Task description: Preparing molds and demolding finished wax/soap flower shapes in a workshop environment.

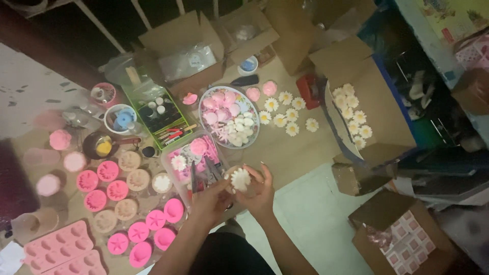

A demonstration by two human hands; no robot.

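Both my hands meet over the front edge of a brown work surface. My left hand and my right hand together hold a small white flower-shaped piece, fingers curled round its sides. Just behind it lies a clear plastic box with pink and white pieces and some tools. Farther back stands a round plate heaped with pink and white moulded shapes. Several white daisy-shaped pieces lie loose to the plate's right.
Several round pink and beige moulds and pink mould trays cover the left. A green tray of small bottles, a pan and open cardboard boxes ring the back and right. Pale floor lies below.
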